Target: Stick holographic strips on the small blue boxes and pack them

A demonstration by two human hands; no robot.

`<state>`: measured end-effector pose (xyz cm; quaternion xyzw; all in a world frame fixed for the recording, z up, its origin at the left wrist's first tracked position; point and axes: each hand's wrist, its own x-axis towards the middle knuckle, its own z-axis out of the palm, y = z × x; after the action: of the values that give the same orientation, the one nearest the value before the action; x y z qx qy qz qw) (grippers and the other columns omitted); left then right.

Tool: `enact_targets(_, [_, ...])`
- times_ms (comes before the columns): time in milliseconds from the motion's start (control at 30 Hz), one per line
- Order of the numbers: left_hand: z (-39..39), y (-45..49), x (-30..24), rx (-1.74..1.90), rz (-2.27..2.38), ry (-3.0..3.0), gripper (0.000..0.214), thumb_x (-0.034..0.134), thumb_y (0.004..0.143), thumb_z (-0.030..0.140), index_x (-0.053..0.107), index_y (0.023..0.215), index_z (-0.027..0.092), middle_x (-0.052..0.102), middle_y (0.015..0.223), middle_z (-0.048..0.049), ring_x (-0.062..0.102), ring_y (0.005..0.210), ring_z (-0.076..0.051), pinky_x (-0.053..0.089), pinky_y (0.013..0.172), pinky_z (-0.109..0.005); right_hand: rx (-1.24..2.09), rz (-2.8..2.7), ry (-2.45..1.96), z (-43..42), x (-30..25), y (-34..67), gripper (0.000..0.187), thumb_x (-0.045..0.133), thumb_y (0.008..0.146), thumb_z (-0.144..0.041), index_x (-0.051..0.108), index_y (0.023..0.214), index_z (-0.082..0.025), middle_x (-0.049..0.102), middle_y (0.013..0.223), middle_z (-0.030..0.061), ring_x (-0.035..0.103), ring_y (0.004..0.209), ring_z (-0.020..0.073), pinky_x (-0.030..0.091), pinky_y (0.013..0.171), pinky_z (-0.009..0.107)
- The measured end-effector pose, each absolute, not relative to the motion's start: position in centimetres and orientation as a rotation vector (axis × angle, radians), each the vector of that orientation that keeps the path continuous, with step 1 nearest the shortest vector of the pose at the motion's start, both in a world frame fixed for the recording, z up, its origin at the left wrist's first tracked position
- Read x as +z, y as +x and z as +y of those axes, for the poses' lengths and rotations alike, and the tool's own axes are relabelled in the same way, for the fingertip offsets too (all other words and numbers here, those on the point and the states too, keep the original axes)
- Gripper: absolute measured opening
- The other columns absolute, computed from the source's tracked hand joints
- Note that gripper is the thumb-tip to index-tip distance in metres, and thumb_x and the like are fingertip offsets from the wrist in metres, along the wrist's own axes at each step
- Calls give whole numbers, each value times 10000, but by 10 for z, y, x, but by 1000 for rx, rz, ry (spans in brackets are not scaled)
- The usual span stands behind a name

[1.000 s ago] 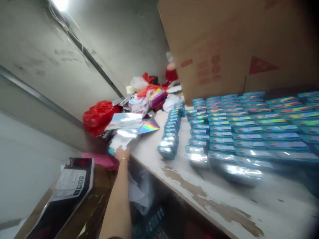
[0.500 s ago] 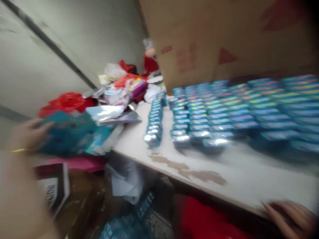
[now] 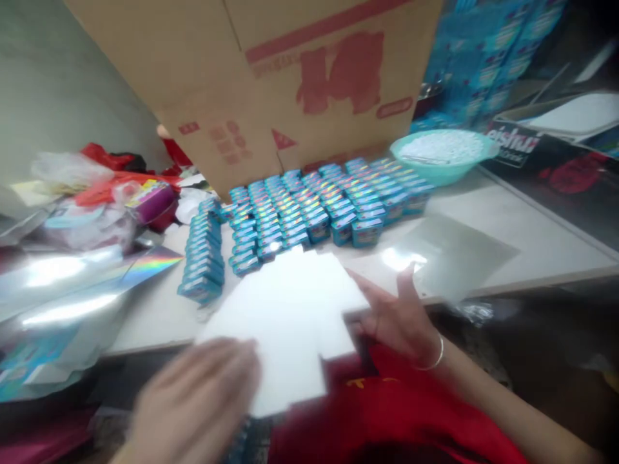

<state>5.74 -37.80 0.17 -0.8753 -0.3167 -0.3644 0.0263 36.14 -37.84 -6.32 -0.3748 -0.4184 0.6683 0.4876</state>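
Note:
A flat white die-cut box blank (image 3: 290,316), possibly more than one in a stack, lies over my lap at the table's front edge, plain side up. My left hand (image 3: 203,380), smeared by motion, is closed on its near left edge. On the right side, my right hand (image 3: 396,316) has its thumb raised and apart, its fingers reaching to or just under the blank's right edge. Beyond stand rows of small folded teal boxes (image 3: 309,212), with a separate row of teal boxes (image 3: 203,251) on the left.
Behind the rows stands a large brown carton (image 3: 271,84). A mint-green basin (image 3: 445,154) of small white pieces is at the back right, beside a dark printed box (image 3: 546,148). A clear sheet (image 3: 459,251) overhangs the front edge. Bags and scraps (image 3: 91,200) crowd the left.
My view has swung right. My left hand has come from the teal printed cardboard at the left to the middle, carrying the white blank. My right hand has left the table edge to meet it.

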Motion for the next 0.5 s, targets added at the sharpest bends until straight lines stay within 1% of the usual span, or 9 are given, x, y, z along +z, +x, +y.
enact_targets(33, [-386, 71, 2, -973, -783, -2806, 309, 487, 875, 372, 645, 1138, 406, 716, 984, 35, 675, 869, -216, 589, 846, -367, 1597, -974, -908, -378, -55, 365, 590, 244, 943, -580, 422, 1376, -222, 656, 1104, 124, 656, 862, 211, 526, 661, 307])
enact_targets(67, [-391, 83, 2, -813, -607, -2866, 365, 434, 892, 292, 622, 1196, 366, 721, 991, 21, 679, 889, -213, 575, 891, -368, 1572, -934, -893, -375, -49, 369, 528, 366, 923, -531, 453, 1349, -231, 667, 1071, 101, 652, 810, 194, 522, 635, 287])
enact_targets(133, [-393, 101, 2, -614, -392, -2873, 442, 355, 898, 175, 586, 1254, 299, 716, 1033, -14, 669, 953, -207, 536, 961, -379, 1539, -893, -842, -363, -39, 372, 488, 552, 835, -412, 506, 1289, -237, 680, 1011, 58, 630, 709, 155, 507, 580, 251])
enact_targets(167, [-390, 106, 1, -592, -355, -2849, 437, 351, 897, 159, 593, 1236, 295, 713, 1043, -21, 664, 969, -204, 528, 971, -381, 1531, -892, -816, -354, -36, 372, 495, 606, 786, -363, 526, 1257, -233, 685, 977, 40, 616, 669, 138, 496, 559, 234])
enact_targets(233, [-376, 108, 0, -549, -311, -2804, 385, 378, 900, 158, 619, 1169, 291, 707, 1048, -32, 658, 974, -200, 532, 955, -377, 1519, -910, -774, -330, -30, 367, 483, 666, 716, -330, 569, 1174, -209, 686, 902, 17, 599, 630, 118, 480, 540, 213])
enact_targets(300, [-351, 105, -7, -504, -346, -2762, 296, 432, 903, 172, 636, 1098, 262, 698, 1053, -53, 649, 972, -202, 539, 919, -374, 1476, -913, -768, -301, -28, 360, 429, 706, 667, -358, 607, 1045, -179, 680, 837, 9, 595, 623, 118, 470, 527, 208])
enact_targets(367, [-318, 102, -20, -474, -466, -2740, 206, 498, 902, 223, 636, 1055, 222, 684, 1064, -83, 639, 962, -205, 542, 881, -365, 1392, -913, -814, -269, -34, 352, 390, 732, 624, -408, 610, 900, -160, 663, 771, -1, 584, 609, 119, 455, 507, 208])
enact_targets(433, [-283, 100, -39, -486, -564, -2761, 215, 540, 892, 296, 627, 1053, 184, 667, 1079, -116, 633, 946, -204, 545, 850, -348, 1276, -932, -918, -235, -47, 345, 380, 748, 589, -450, 580, 758, -154, 621, 674, -25, 544, 567, 101, 421, 485, 197])
enact_targets(500, [-253, 101, -60, -530, -614, -2814, 270, 562, 878, 313, 610, 1093, 159, 657, 1092, -139, 630, 961, -214, 550, 835, -346, 1156, -950, -1072, -205, -65, 340, 395, 765, 564, -467, 539, 653, -156, 560, 586, -51, 490, 531, 80, 380, 468, 186])
